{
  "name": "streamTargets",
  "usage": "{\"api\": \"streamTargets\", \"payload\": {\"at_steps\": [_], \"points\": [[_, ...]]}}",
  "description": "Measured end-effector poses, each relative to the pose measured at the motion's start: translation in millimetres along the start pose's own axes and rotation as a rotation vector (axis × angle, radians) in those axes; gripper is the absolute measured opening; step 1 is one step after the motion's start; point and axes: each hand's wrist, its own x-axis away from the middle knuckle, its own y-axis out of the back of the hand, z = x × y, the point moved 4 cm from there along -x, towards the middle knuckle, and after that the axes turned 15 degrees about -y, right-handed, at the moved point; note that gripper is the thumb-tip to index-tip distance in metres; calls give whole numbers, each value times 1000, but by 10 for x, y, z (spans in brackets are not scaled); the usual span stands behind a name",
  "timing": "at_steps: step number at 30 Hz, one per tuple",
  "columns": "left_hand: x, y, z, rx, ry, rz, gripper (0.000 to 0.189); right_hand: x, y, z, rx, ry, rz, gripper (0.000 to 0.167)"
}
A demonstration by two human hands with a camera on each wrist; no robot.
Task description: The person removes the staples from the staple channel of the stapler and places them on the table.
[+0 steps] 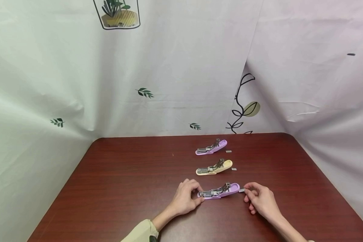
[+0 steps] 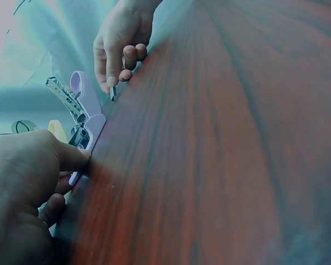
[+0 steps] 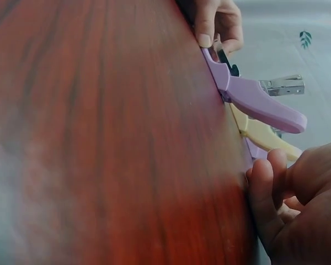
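Note:
Nearest of three opened staplers is a purple stapler (image 1: 233, 189), lying on the table with its metal parts exposed. My left hand (image 1: 184, 198) pinches its left end between thumb and fingers. Just off the stapler's right end, my right hand (image 1: 264, 202) pinches a small grey strip of staples (image 1: 241, 190) at the tabletop. From the left wrist view, the strip (image 2: 113, 93) sticks out below the right thumb and fingertip. In the right wrist view, the left thumb rests on the purple stapler (image 3: 265, 105), while the right fingers hide the strip.
Behind the near stapler lies an opened cream stapler (image 1: 228, 165), with a second grey strip (image 1: 234, 169) beside it. Farther back are another purple stapler (image 1: 222, 144) and its strip (image 1: 228, 151). A pale printed curtain (image 1: 181, 67) hangs along the back edge of the brown table (image 1: 124, 168).

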Motion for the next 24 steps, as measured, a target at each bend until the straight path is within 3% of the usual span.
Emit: {"api": "streamTargets", "payload": {"at_steps": [24], "points": [[8, -6, 20, 2, -6, 1, 22, -19, 5, 57, 39, -43, 22, 9]]}}
